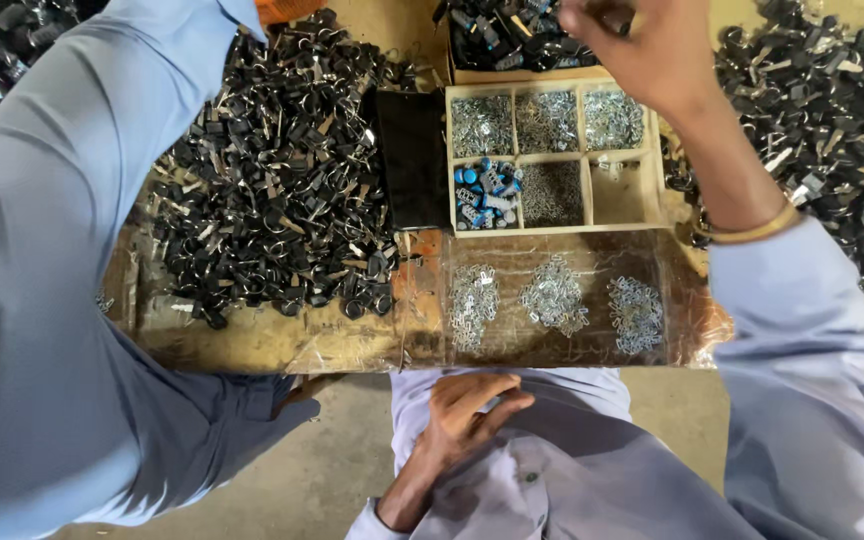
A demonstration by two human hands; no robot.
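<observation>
I see long pale-blue shirt sleeves (pixel 42 300) on both my arms and a thin gold bangle (pixel 752 232) at my right wrist.

A cardboard box (pixel 512 50) of dark parts stands behind the wooden compartment tray (pixel 552 160).

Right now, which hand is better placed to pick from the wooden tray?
Right, probably. The right hand hangs over the wooden tray's far rim; the left hand rests on the shirt, short of the table edge.

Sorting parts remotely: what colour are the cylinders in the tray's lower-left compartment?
Blue, some with grey; head view shows them best.
</observation>
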